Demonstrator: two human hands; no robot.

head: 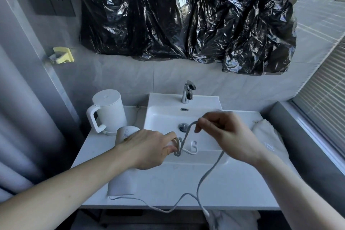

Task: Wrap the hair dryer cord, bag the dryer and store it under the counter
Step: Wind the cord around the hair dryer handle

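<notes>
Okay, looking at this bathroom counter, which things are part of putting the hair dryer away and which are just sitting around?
Part of the job:
hair dryer
cord
left hand
right hand
white cloth bag

Just lying about:
kettle
faucet
sink
yellow wall holder
black plastic sheeting

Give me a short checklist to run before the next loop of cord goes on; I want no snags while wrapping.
1. White hair dryer steadied by the left hand: ok.
2. Loops already wound held at the left fingers: ok.
3. Right hand pinching the flat white cord to lead the next turn: ok.
4. Slack cord free of the white kettle and chrome faucet: ok.
5. Cord tail trailing over the front edge of the white countertop, could catch: not ok.
6. Plug end free: cannot tell.
7. White cloth bag waiting at right: ok.
</notes>
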